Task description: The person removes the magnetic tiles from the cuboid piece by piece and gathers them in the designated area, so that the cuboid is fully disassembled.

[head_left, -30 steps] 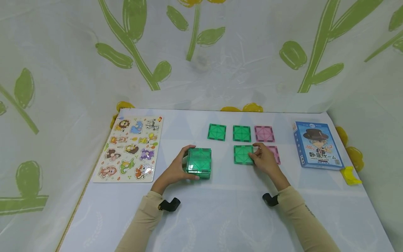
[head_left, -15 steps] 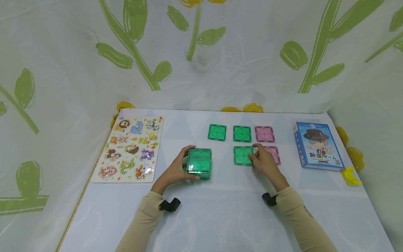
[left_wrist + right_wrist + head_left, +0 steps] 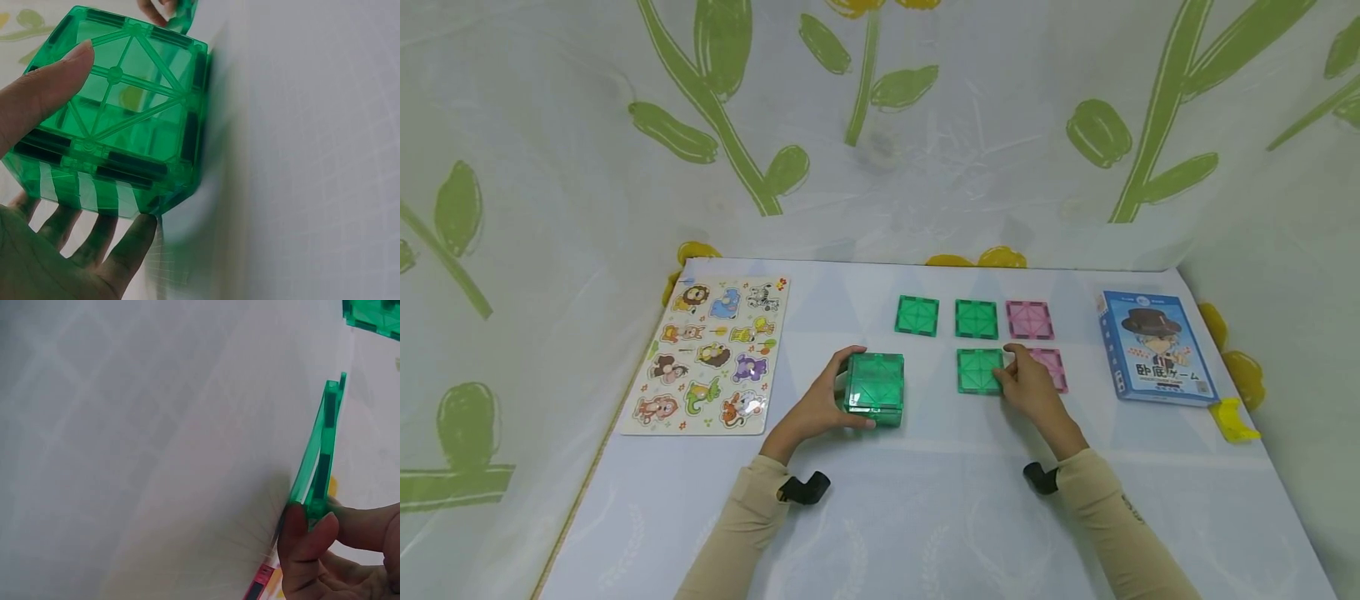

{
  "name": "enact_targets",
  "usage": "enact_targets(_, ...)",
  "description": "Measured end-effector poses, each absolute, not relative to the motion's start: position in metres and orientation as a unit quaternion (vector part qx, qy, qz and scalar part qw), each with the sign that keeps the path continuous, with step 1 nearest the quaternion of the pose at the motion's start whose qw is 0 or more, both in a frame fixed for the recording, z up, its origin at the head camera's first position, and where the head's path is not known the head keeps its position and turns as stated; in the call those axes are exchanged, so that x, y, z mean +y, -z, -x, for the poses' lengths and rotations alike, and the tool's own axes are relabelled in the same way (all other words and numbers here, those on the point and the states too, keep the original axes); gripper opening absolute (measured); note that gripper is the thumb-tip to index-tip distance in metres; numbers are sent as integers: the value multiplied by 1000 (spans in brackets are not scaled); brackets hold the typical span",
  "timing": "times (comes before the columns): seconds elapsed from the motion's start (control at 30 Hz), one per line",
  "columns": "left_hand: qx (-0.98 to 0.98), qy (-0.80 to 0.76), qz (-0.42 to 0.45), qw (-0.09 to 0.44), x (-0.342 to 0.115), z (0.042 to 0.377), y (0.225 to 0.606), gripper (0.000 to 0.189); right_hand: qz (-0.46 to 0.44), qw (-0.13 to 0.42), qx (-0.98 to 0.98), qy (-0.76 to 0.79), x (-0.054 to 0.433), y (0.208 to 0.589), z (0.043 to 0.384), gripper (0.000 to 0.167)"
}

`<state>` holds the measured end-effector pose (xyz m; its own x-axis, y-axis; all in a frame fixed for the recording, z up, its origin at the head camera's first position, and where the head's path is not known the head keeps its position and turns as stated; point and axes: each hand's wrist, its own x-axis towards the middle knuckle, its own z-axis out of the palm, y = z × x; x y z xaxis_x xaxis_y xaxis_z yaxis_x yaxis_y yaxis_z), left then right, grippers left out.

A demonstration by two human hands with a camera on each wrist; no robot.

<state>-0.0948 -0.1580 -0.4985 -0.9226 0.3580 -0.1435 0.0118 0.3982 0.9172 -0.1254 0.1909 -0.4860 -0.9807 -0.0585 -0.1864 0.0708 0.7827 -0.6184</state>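
Left hand in the head view: the left hand [image 3: 820, 408] spans the green magnetic-tile box [image 3: 876, 379] widely, fingers at its far side, thumb at its near side.
Right hand in the head view: the right hand [image 3: 1030, 382] pinches the green square tile [image 3: 977, 372] by the edge just left of its fingertips.
Pink tile in the head view: the near pink square tile [image 3: 1054, 363] is partly covered by the right hand; a dipping palm could nudge it.
Loose green tiles in the head view: the middle green tile [image 3: 976, 318] is just beyond the pinched one; if edge magnets attract, the two could snap together.
Box in the left wrist view: thumb on one face, fingertips along another; too hard a squeeze could part walls that seem joined only at their edges.
Pinch in the right wrist view: a narrow wedge shows between green edges. I cannot tell whether that means two tiles; if so, a loose grip could let one slip.
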Motion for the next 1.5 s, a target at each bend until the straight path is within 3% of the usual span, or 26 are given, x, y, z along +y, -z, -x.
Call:
enact_targets(0.37, 814, -546, -98, 169, -158, 91, 499, 110, -7, 97, 935, 341, 191, 490, 124, 60)
enact_targets(0.8, 805, -559, -95, 173, -167, 86, 501, 113, 7, 115, 930, 350, 191, 484, 118, 59)
enact_targets(1.17, 803, -567, -87, 163, -169, 85, 502, 111, 95, 96, 932, 337, 161, 472, 106, 46)
enact_targets(1.27, 801, -570, -88, 163, -169, 84, 502, 112, 129, 90, 929, 334, 144, 472, 102, 51)
enact_targets(1.5, 804, -564, -88, 163, -171, 85, 501, 110, 260, 54, 912, 312, 101, 469, 104, 80)
